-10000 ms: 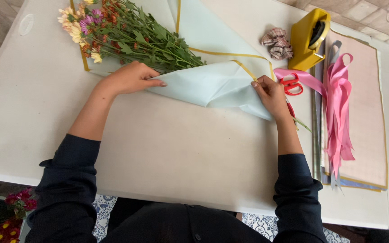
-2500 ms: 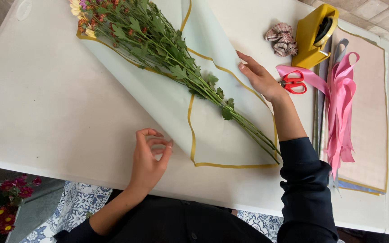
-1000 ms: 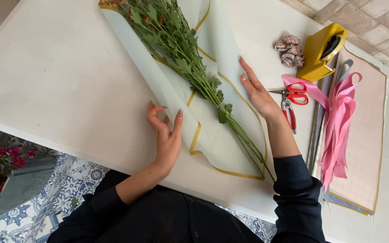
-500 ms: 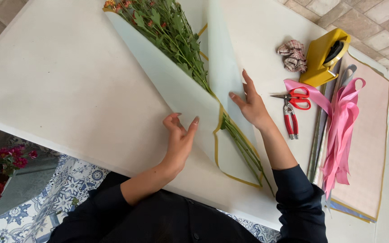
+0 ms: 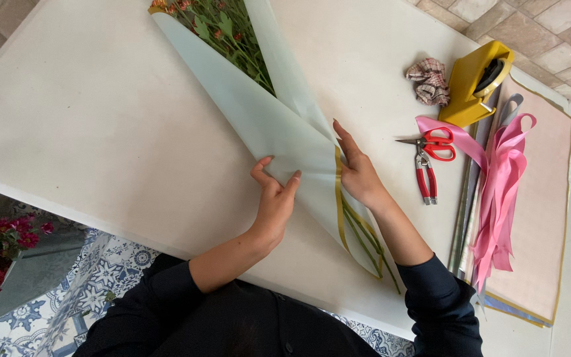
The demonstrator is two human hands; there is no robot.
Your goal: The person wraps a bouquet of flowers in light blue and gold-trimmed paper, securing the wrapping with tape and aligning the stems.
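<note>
A pale blue wrapping sheet (image 5: 259, 119) with a gold border lies slantwise across the white bench (image 5: 87, 132), running from the top centre of the frame down to the lower middle, folded over a bunch of flowers (image 5: 223, 30). The blooms and leaves show at the open upper end; the green stems (image 5: 365, 238) poke out at the lower end, right of centre.

The left hand (image 5: 273, 198), in the middle of the frame, has its grip closed on the folded edge of the sheet, thumb on one side and fingers on the other (the paper is pinched between them). The right hand (image 5: 359, 173), just to its right, lies flat with fingers stretched out, pressing the sheet down beside the gold border; it grasps nothing.

Towards the right of the frame lie red-handled scissors (image 5: 427, 165), well apart from the hands. Right of them is a bundle of pink ribbon (image 5: 503, 178) on a stack of pinkish wrapping paper (image 5: 543, 218). In the upper right stand a yellow tape dispenser (image 5: 474, 82) and a crumpled checked cloth (image 5: 429, 79).
</note>
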